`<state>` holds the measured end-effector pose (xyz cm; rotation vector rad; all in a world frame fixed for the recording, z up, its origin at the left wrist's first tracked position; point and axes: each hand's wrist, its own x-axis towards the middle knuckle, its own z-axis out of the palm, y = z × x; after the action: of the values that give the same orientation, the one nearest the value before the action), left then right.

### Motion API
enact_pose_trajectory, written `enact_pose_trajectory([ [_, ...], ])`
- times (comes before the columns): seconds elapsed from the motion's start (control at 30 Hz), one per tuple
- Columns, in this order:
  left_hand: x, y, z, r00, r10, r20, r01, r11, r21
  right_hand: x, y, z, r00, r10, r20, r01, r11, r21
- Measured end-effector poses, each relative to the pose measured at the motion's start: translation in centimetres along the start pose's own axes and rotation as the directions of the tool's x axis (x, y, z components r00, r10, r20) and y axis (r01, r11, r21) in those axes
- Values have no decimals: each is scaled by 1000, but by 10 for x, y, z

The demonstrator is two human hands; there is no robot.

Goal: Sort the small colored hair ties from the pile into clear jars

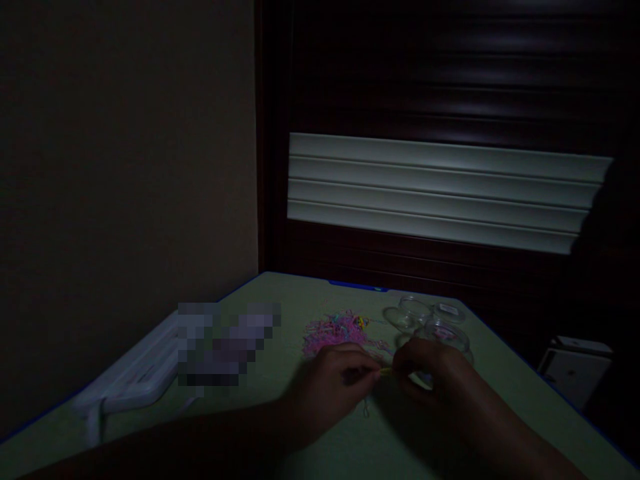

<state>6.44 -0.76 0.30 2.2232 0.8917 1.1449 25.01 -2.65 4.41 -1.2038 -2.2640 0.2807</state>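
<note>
My left hand (335,383) is closed in a pinch, thumb and forefinger holding one end of a small thin yellow rubber band (386,371). Its other end sits between the pinched fingertips of my right hand (435,370), so the band spans the short gap between both hands. Just behind my left hand lies a tangled pile of small rubber bands (335,333), mostly pink, with some yellow and blue-green ones. A few loose bands (366,408) lie on the table below the hands. The light is dim, and fine details are hard to make out.
Clear round containers (415,309) stand behind my right hand, one partly hidden by it. A flat lid with a label (449,312) is beside them. On the left, a white rack-like object (135,373) adjoins a blurred-out patch. A white box (575,370) is beyond the table's (280,293) right edge.
</note>
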Motion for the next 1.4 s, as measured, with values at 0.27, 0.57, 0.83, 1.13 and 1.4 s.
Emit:
enact_pose_trajectory([
  [0.27, 2, 0, 0, 999, 4, -42, -5, 1000, -19, 1, 1, -5, 997, -10, -76, -8, 972, -233],
  [0.57, 2, 0, -1, 999, -13, -35, 13, 1000, -8, -8, 0, -30, 968, 58, -246, -212, 714, -667],
  [0.83, 1, -1, 0, 999, -11, -31, 11, 1000, 5, -10, 1, -33, 952, 105, -289, -293, 593, -750],
  [1.13, 1, -2, 0, 999, -20, -30, 20, 1000, 16, -8, 0, -30, 960, 89, -264, -232, 780, -581],
  [1.4, 6, -4, -5, 999, -10, -45, 16, 992, 129, -1, 0, -7, 998, 44, -34, -50, 976, -211],
])
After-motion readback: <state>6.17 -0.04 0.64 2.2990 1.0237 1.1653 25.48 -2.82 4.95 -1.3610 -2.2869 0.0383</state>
